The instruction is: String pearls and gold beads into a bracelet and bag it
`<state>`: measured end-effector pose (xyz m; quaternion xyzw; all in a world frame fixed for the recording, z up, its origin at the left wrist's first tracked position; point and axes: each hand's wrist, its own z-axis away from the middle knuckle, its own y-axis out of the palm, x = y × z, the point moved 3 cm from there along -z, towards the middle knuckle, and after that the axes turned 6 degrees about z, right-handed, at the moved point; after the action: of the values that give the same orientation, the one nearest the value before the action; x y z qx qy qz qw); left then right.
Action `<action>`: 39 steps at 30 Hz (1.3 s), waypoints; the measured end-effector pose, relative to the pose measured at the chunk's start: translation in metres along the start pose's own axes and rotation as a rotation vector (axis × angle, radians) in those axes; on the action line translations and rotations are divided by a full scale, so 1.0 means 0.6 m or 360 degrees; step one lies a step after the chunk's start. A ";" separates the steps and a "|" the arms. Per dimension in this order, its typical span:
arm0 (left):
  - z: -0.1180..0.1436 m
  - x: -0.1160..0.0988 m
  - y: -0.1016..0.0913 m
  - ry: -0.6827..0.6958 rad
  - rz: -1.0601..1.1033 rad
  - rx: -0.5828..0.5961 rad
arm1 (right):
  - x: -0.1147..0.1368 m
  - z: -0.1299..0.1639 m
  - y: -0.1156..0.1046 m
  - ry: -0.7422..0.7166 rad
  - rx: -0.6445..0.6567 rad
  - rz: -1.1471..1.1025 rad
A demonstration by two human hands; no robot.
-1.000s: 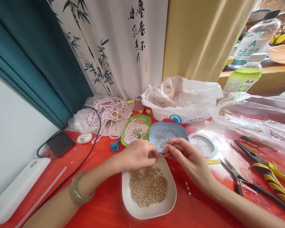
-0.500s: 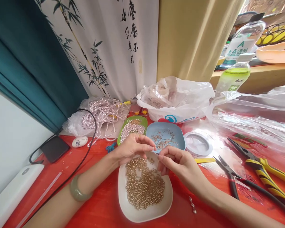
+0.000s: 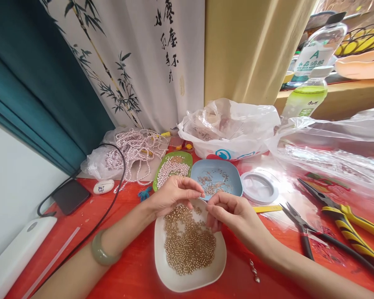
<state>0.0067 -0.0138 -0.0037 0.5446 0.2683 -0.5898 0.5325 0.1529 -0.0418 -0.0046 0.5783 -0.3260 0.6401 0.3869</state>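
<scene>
My left hand (image 3: pixel 171 194) and my right hand (image 3: pixel 230 214) meet fingertip to fingertip just above the far rim of a white dish (image 3: pixel 165 276) heaped with small gold beads (image 3: pixel 188 243). Both hands pinch something tiny between thumb and forefinger; it is too small to make out. Right behind them sits a blue dish (image 3: pixel 233 185) with thin metal pins, and to its left a green dish (image 3: pixel 187 157) of white pearls. A jade bangle (image 3: pixel 98 251) is on my left wrist.
Pearl strands (image 3: pixel 134 149) lie on a bag at the back left, near a phone (image 3: pixel 70 196) and a black cable (image 3: pixel 112 207). A white plastic bag (image 3: pixel 230 126) stands behind the dishes. Pliers (image 3: pixel 302 234) and yellow-handled cutters (image 3: pixel 349 216) lie right. A round lid (image 3: pixel 260 187) sits beside the blue dish.
Both hands drew back from the blue dish to the white dish's far rim. In the last half second they have barely moved.
</scene>
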 end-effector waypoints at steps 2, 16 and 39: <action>0.000 -0.001 0.000 0.0001 0.0000 0.0020 | 0.000 -0.001 0.000 0.0007 0.0008 -0.0011; -0.001 0.000 0.001 0.0013 0.0001 0.0050 | -0.003 -0.001 -0.002 0.0009 0.0019 0.0031; -0.014 -0.062 -0.115 0.0411 -0.1791 -0.0475 | -0.008 -0.008 -0.009 -0.0220 -0.0143 0.0368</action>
<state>-0.0599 0.0261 0.0102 0.3055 0.6581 -0.6663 0.1721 0.1556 -0.0352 -0.0101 0.5615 -0.4447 0.6238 0.3128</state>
